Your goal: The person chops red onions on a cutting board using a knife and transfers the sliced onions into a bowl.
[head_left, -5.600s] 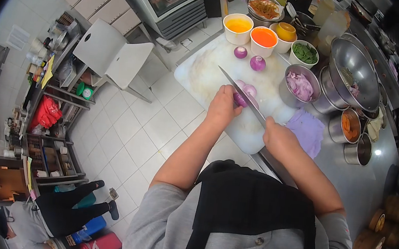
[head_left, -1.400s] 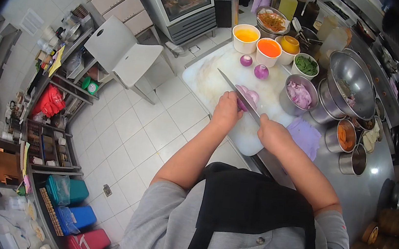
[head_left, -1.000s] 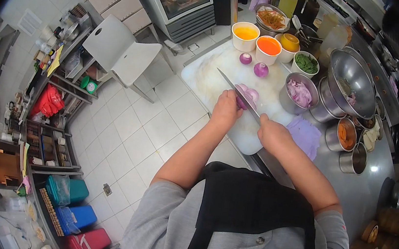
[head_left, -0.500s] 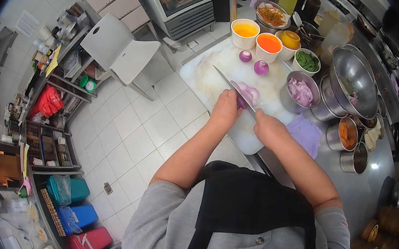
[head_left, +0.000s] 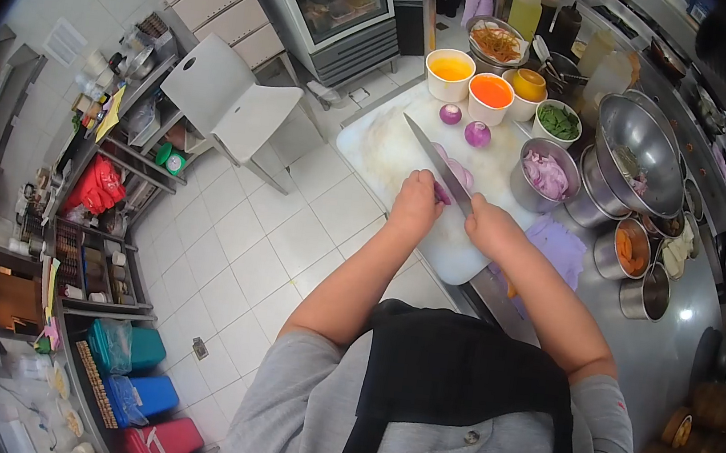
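Observation:
My right hand grips a kitchen knife, its long blade pointing away from me over the white cutting board. My left hand is closed on a piece of red onion on the near left side of the blade. Sliced onion lies on the board just beyond the knife, partly hidden by it. Farther back, two peeled red onions sit on the board. To the right, a metal pot holds cut onion.
Tubs with yellow and orange contents line the board's far end, beside a tub of green leaves. Right of the board are a large steel bowl, smaller metal pots and a purple cloth. A white chair stands left.
The blade and the left hand with the onion piece have drawn slightly apart from the slices' earlier arrangement; less of the slices shows. The view has shifted a little.

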Demonstrator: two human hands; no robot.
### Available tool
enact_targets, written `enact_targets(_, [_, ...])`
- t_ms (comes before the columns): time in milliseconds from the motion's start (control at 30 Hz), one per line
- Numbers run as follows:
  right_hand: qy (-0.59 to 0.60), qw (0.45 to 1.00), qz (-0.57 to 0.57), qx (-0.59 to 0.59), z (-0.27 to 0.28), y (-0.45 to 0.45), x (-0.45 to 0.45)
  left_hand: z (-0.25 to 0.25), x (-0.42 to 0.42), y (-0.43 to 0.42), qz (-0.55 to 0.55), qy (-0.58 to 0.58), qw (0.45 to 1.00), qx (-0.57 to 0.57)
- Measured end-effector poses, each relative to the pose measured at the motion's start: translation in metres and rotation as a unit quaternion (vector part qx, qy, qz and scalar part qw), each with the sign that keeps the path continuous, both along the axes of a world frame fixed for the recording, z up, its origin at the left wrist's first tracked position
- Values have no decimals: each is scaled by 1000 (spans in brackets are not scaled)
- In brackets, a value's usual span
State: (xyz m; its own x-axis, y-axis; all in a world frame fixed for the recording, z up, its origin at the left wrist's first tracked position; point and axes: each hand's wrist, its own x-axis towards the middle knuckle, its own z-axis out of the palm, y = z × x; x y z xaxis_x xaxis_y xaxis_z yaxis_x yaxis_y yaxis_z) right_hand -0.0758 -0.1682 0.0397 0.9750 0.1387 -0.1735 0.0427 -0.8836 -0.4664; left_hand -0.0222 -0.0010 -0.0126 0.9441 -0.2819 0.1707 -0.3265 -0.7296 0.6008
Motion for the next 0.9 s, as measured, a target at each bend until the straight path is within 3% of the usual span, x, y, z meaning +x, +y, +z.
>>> enact_targets(167, [7,998,-1,-56,15,-2,-22,3,-2,-1,6,11,1000,-3])
enact_targets(367, [3,998,18,-59,16,-2,-32,-7,0,0,3,-43,998,-46])
enact_targets(700, [24,996,16,-79,10,-3,-26,1,-4,0,20,-12,999,-46])
enact_targets(900, [44,995,17,-87,15,1,-24,4,-3,-1,23,-7,1000,14])
